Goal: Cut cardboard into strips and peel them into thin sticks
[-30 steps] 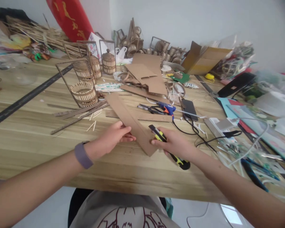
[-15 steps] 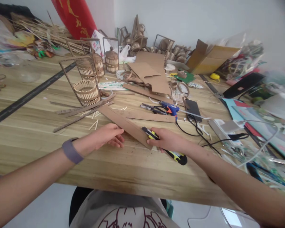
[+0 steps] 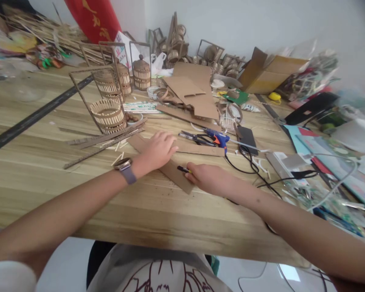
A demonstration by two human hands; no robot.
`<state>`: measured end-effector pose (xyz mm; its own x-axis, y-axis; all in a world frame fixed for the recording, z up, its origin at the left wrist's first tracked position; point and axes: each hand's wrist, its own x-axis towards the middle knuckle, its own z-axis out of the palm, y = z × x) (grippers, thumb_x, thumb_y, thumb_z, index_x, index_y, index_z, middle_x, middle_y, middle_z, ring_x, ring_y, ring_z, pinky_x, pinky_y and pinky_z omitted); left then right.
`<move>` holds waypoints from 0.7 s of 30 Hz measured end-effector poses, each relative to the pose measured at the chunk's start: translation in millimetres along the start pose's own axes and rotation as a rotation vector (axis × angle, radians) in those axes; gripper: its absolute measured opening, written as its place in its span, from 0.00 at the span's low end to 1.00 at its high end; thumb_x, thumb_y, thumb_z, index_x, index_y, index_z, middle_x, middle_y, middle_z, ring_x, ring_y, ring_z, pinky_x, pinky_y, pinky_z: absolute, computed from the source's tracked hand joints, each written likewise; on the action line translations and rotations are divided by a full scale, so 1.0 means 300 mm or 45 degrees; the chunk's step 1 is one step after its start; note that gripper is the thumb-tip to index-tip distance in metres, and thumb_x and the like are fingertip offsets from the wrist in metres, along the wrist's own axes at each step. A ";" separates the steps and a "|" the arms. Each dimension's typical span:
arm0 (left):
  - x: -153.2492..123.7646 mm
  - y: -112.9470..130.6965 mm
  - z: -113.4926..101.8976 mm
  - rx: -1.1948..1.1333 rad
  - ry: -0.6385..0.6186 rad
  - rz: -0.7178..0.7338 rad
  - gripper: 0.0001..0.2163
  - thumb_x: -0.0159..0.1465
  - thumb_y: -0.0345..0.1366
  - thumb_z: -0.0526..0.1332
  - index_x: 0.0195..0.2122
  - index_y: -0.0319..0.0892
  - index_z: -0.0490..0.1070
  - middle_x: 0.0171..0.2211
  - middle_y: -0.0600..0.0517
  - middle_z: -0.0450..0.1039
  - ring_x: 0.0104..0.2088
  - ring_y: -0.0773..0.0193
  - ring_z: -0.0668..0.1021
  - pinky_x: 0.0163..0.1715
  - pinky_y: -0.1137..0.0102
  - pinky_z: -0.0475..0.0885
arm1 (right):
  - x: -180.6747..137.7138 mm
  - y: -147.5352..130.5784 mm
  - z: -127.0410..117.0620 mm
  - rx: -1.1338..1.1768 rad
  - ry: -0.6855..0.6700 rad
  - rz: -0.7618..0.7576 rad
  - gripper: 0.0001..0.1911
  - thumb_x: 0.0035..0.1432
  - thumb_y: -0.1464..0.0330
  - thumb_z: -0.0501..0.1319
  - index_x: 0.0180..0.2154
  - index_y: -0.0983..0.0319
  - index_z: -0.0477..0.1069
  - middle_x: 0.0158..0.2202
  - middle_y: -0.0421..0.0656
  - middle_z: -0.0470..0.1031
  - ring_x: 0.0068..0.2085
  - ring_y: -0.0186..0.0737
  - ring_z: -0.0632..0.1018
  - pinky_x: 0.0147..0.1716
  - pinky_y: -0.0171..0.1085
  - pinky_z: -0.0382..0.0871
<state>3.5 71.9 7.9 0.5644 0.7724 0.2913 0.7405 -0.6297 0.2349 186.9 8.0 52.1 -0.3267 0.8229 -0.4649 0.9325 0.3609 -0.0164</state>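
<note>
A long brown cardboard strip lies flat on the wooden table, running diagonally from upper left to lower right. My left hand rests palm down on its upper part, fingers spread flat and pressing it. My right hand is closed round a yellow and black utility knife. Only the knife's tip shows, resting on the strip's lower part just past my fingers. A grey watch sits on my left wrist.
A blue glue gun with a black cord, scissors and a phone lie just beyond my hands. Bamboo baskets in a wire frame stand at the left. Cardboard sheets, a box and clutter fill the back and right.
My left hand slid up the strip and flattened on it. My right hand turned over so the knife's body is hidden and its tip meets the cardboard. The strip now lies flat.
</note>
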 end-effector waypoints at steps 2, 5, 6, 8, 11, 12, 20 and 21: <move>0.033 0.002 0.054 0.071 -0.012 0.034 0.22 0.71 0.40 0.52 0.60 0.31 0.65 0.64 0.35 0.61 0.66 0.43 0.59 0.65 0.48 0.54 | 0.012 -0.008 -0.001 -0.044 -0.002 0.006 0.15 0.70 0.63 0.49 0.48 0.63 0.70 0.39 0.50 0.81 0.39 0.48 0.81 0.27 0.37 0.57; 0.053 -0.001 0.120 0.123 -0.106 0.029 0.27 0.72 0.45 0.51 0.67 0.34 0.58 0.70 0.36 0.51 0.70 0.39 0.51 0.66 0.43 0.48 | 0.019 -0.012 -0.006 -0.087 -0.036 0.009 0.17 0.70 0.63 0.49 0.49 0.63 0.71 0.40 0.51 0.81 0.40 0.49 0.82 0.28 0.37 0.60; 0.054 -0.002 0.136 0.134 -0.134 0.012 0.27 0.72 0.45 0.51 0.67 0.33 0.58 0.70 0.36 0.51 0.70 0.39 0.50 0.66 0.44 0.47 | 0.020 -0.013 -0.009 -0.095 -0.054 0.007 0.17 0.70 0.63 0.49 0.49 0.63 0.71 0.40 0.52 0.81 0.40 0.49 0.82 0.28 0.37 0.60; 0.052 -0.004 0.155 0.152 -0.160 -0.004 0.28 0.72 0.46 0.49 0.68 0.32 0.57 0.70 0.35 0.50 0.70 0.40 0.50 0.67 0.44 0.46 | 0.021 -0.016 -0.018 -0.112 -0.087 0.002 0.17 0.70 0.63 0.49 0.48 0.64 0.71 0.40 0.52 0.82 0.40 0.50 0.82 0.28 0.37 0.61; 0.047 -0.003 0.161 0.170 -0.151 0.005 0.29 0.72 0.47 0.48 0.68 0.33 0.56 0.70 0.36 0.50 0.70 0.40 0.50 0.67 0.45 0.45 | 0.028 -0.025 -0.035 -0.145 -0.134 -0.011 0.16 0.70 0.65 0.49 0.48 0.64 0.72 0.40 0.53 0.82 0.41 0.50 0.82 0.27 0.37 0.61; 0.046 -0.002 0.161 0.173 -0.145 0.007 0.29 0.72 0.47 0.48 0.68 0.33 0.56 0.70 0.36 0.50 0.70 0.40 0.50 0.67 0.45 0.45 | 0.032 -0.029 -0.040 -0.154 -0.147 -0.015 0.16 0.70 0.66 0.49 0.47 0.65 0.72 0.40 0.53 0.82 0.41 0.50 0.82 0.27 0.37 0.60; 0.045 -0.004 0.160 0.170 -0.133 -0.007 0.29 0.72 0.47 0.48 0.68 0.33 0.57 0.69 0.37 0.52 0.70 0.40 0.50 0.67 0.46 0.46 | 0.050 -0.023 -0.024 -0.229 -0.166 -0.083 0.12 0.66 0.72 0.52 0.46 0.65 0.72 0.34 0.51 0.82 0.36 0.48 0.82 0.24 0.36 0.57; 0.045 -0.005 0.160 0.169 -0.135 -0.011 0.28 0.72 0.46 0.48 0.68 0.33 0.57 0.69 0.37 0.52 0.70 0.40 0.50 0.67 0.46 0.46 | 0.044 -0.020 -0.022 -0.233 -0.163 -0.092 0.12 0.66 0.72 0.52 0.45 0.64 0.72 0.33 0.50 0.82 0.35 0.47 0.82 0.23 0.36 0.57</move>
<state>27.5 87.2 -33.0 0.5882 0.7864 0.1885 0.7831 -0.6121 0.1101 175.9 19.6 51.9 -0.3585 0.7338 -0.5771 0.8600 0.5000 0.1015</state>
